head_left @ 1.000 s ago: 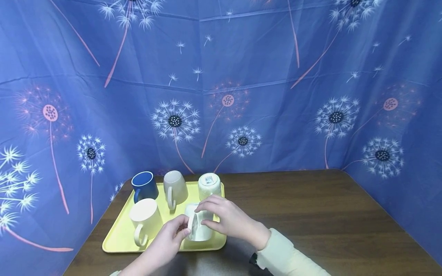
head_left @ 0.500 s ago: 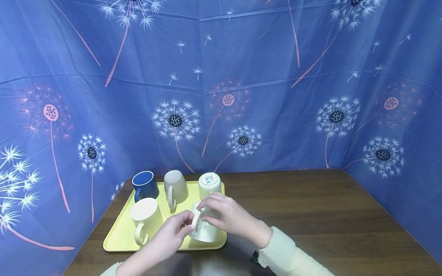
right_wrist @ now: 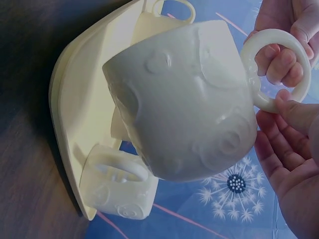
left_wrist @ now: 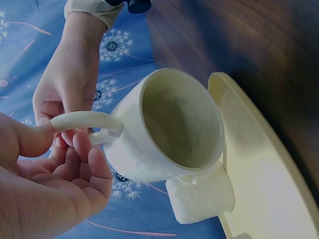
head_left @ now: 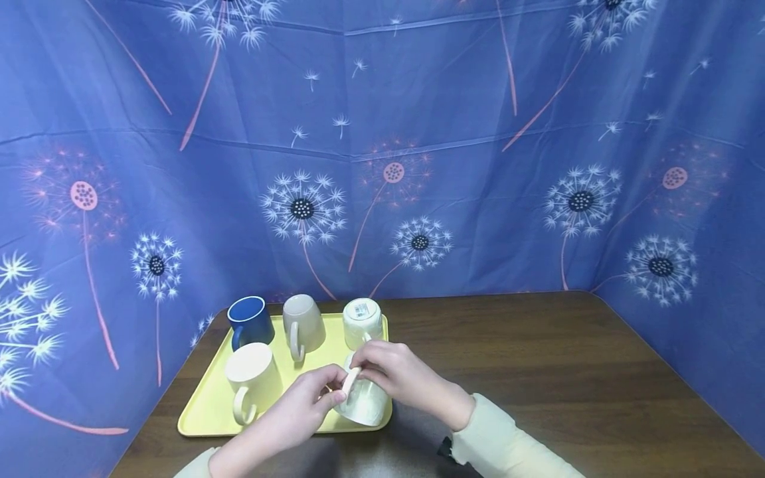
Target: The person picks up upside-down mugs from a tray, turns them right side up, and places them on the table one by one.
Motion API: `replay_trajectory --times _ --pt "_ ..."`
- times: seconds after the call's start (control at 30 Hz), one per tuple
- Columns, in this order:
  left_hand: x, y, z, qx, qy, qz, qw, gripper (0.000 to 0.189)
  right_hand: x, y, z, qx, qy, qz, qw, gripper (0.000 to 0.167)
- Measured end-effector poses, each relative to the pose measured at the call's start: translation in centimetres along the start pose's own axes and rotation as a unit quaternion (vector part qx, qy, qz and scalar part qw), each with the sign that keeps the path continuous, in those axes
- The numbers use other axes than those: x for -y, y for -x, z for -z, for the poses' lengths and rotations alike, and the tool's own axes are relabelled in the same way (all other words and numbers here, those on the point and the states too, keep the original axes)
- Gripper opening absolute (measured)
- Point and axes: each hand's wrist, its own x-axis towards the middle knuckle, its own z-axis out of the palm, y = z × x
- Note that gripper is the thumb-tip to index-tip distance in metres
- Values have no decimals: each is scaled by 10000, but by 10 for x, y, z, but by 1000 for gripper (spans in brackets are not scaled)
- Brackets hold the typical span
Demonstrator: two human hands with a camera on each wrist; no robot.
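Observation:
A white mug with raised patterns hangs tilted over the near right part of the yellow tray, its mouth facing the tray. My left hand pinches the mug's handle from the left, with the thumb on it and fingers reaching through the loop, as the right wrist view shows. From the other side, my right hand holds the same handle between thumb and fingers. Just behind, a similar white mug stands upside down on the tray, a label on its base. The left wrist view looks into the held mug.
On the tray's left side are a cream mug, a grey mug and a dark blue mug. The brown wooden table extends to the right. A blue dandelion-patterned cloth hangs behind and at the sides.
The held mug has shifted right and tilted, its handle turning with it. My left hand has followed to the right. The right hand's spread fingers have closed onto the handle.

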Motion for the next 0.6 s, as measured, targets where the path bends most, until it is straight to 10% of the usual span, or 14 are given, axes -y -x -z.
replay_trajectory --times 0.6 --pt "-2 -6 3 -108 -205 -437 9988 8 5 6 15 -183 96 -193 9996 15"
